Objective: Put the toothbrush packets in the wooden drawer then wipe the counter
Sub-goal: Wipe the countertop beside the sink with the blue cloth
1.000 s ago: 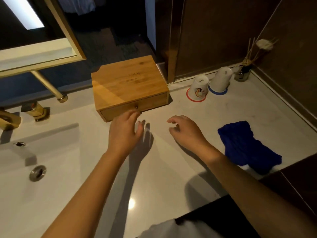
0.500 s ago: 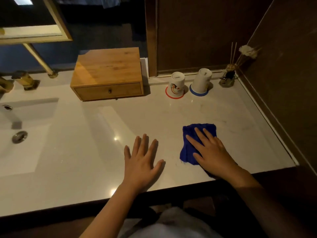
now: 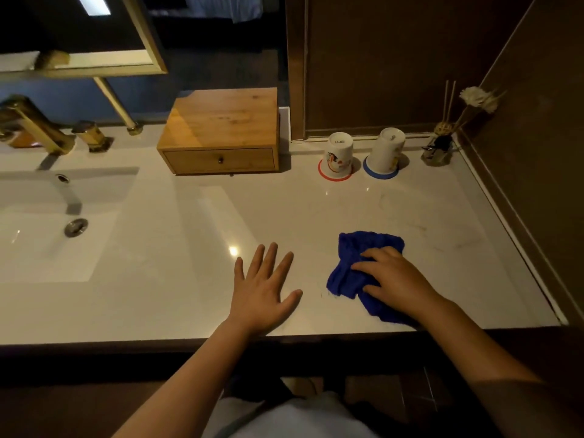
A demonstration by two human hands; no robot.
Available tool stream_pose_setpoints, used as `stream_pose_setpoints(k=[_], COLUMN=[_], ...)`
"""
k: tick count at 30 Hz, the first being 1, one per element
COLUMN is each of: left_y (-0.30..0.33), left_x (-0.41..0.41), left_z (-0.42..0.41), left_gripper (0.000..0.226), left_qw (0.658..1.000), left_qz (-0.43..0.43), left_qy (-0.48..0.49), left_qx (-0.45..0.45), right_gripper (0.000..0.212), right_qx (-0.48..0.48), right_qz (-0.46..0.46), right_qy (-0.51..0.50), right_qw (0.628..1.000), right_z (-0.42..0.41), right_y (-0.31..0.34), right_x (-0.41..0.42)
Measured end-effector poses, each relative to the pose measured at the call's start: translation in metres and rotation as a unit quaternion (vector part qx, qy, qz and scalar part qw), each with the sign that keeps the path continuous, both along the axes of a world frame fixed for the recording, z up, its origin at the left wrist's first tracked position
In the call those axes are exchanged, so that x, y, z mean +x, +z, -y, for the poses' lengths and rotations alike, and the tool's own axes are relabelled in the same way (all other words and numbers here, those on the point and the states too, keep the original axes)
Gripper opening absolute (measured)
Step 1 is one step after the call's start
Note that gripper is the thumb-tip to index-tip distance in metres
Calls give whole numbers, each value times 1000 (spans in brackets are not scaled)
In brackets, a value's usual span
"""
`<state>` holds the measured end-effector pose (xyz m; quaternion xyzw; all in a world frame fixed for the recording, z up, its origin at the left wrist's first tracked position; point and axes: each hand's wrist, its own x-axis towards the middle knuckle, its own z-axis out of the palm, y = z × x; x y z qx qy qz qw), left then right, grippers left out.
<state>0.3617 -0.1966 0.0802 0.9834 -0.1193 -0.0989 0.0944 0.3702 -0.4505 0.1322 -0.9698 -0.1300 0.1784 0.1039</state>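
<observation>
The wooden drawer box [image 3: 221, 131] stands at the back of the white counter [image 3: 196, 279], its drawer closed. No toothbrush packets show. A blue cloth [image 3: 354, 263] lies bunched on the counter near the front right. My right hand [image 3: 395, 276] presses on the cloth's right part, fingers curling into the fabric. My left hand [image 3: 262, 292] lies flat on the bare counter, fingers spread, just left of the cloth and not touching it.
A sink [image 3: 47, 229] with a gold tap [image 3: 34, 128] fills the left side. Two upturned white cups [image 3: 338, 156] [image 3: 385, 153] on round coasters stand at the back right, next to a reed diffuser [image 3: 439, 147]. Dark walls close the back and right; a mirror hangs above the sink.
Both hands left the drawer front and drew back to the counter's front edge. My right hand came down on the blue cloth and now bunches it; my left hand stays flat.
</observation>
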Motion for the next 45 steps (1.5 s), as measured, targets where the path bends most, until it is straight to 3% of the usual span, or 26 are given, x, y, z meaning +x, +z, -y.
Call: stream_pose_setpoints(k=[5,10,17,25,32,41,45], left_y=[2,14,38,45,30,5,1], left_x=[1,6,-3,-10,-6,-2,0], left_z=[1,-1,-34,-179,-327,-419,-424], left_gripper=[69,71,71,69,55,66,64], left_qw=[1000,998,999,986,973,985,987], left_qz=[-18,-53,17,98,84,28,30], left_qy=[-3,-16,29,135,214,168,156], left_qx=[5,14,14,7,31,17,15], right_gripper=[28,25,24,25,26,29,32], right_qx=[56,125,171,168,146,96,75], right_qz=[58,87,122,119,107,87,0], right_qy=[-26,-61,-44,-16,-53,-140,-121], right_qw=[996,987,977,978,982,982,990], right_z=[-8,-18,-58,-113,-174,-266,-298], right_y=[-4,3,29,44,47,44,29], right_x=[-4,1,13,20,20,5,-4])
